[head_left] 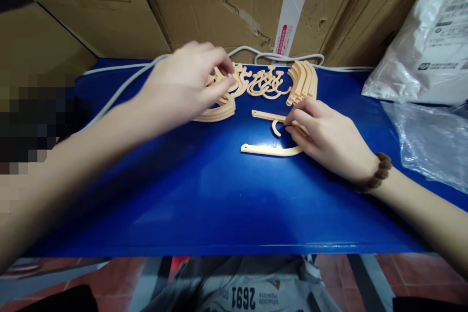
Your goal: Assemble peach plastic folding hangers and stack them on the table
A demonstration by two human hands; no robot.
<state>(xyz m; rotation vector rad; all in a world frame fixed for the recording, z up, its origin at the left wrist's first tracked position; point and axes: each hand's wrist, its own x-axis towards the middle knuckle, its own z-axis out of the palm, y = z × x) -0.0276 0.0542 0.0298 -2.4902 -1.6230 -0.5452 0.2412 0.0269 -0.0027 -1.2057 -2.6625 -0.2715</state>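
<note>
My left hand is raised over a pile of peach-coloured plastic hanger hooks at the back of the blue table. It is slightly blurred, its thumb and forefinger are apart, and I see nothing held between them. Below it lies a stack of curved hanger arms, partly covered by the hand. My right hand has its fingers closed on a straight-looking hanger arm. A small hook sits just under its fingertips. Nearer to me lies a single curved hanger arm, its right end hidden by that hand.
More hooks and another stack of hanger arms lie along the back of the table. A white cable runs behind them. Cardboard boxes rise at the back. A plastic-wrapped package stands at the right.
</note>
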